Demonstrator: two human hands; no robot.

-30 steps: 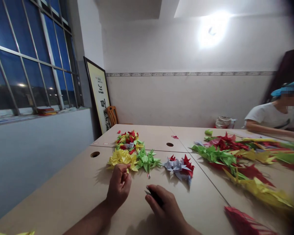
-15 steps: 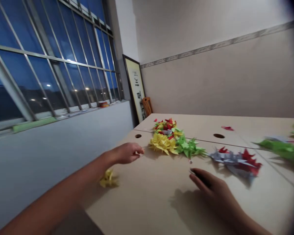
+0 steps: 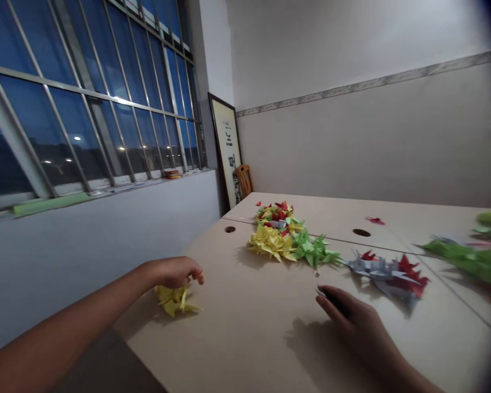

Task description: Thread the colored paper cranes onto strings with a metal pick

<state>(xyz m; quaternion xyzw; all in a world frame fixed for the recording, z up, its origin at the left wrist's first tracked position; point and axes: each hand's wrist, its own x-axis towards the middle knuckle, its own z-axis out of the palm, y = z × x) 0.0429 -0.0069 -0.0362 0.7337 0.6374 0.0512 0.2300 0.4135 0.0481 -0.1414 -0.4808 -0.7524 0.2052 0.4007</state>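
My left hand (image 3: 180, 272) hovers at the back of a small cluster of yellow folded paper pieces (image 3: 174, 301) near the table's left edge. Its fingers are curled together, and whatever they may hold is hidden. Over the right half of the table is my right hand (image 3: 347, 312), thumb and forefinger pinching something thin and pale, too small to name. Ahead lie a yellow paper pile (image 3: 270, 241), a green paper pile (image 3: 314, 250) and a mixed red and yellow pile (image 3: 279, 213). Grey and red paper pieces (image 3: 382, 270) sit beyond my right hand.
The pale table (image 3: 245, 338) has two round holes (image 3: 229, 230). Green paper pieces (image 3: 466, 259) lie at the far right, and a small red item (image 3: 375, 220) towards the back. A framed panel (image 3: 227, 147) and a wooden chair (image 3: 244, 180) stand behind, beside a barred window.
My left hand has moved left and nearer, from beside the yellow pile to the small yellow cluster. My right hand has barely moved and keeps its pinch.
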